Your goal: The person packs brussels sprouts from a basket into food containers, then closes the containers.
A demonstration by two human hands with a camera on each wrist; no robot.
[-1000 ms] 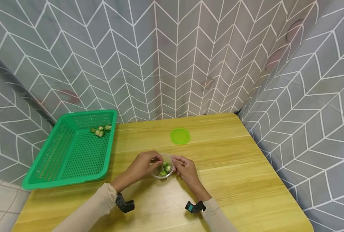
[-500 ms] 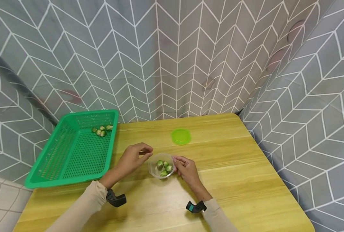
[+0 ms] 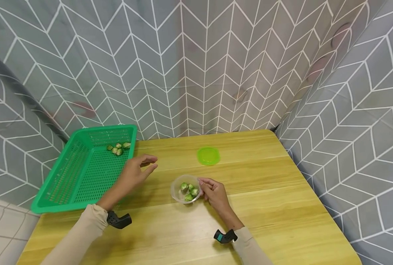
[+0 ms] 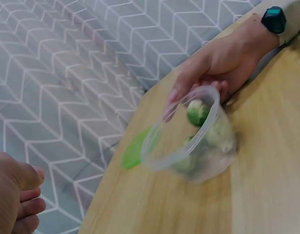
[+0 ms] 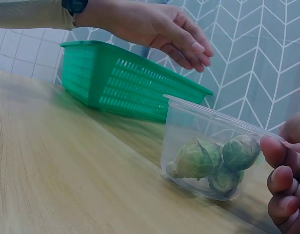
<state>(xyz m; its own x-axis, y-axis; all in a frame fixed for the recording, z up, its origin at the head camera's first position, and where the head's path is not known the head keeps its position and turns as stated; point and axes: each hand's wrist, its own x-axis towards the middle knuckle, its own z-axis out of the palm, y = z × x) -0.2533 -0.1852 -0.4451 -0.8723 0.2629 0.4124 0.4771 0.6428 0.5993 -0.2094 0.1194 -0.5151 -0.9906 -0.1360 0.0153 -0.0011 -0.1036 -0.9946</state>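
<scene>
The right hand (image 3: 215, 193) pinches the right rim of a clear plastic container (image 3: 175, 190), which sits near the middle of the wood-patterned counter (image 3: 269, 206) with several green Brussels sprouts (image 3: 184, 187) inside it. To its left, the left hand (image 3: 137, 171) is raised beside the right edge of a green perforated basket (image 3: 95, 176), thumb and fingers parted, while the basket stands at the counter's left side with a small cluster of sprouts (image 3: 119, 151) in its far right corner. Beyond the container, on the far part of the counter, lies a lime-green lid (image 3: 208, 156), and a gray patterned curtain (image 3: 196, 73) hangs behind.
</scene>
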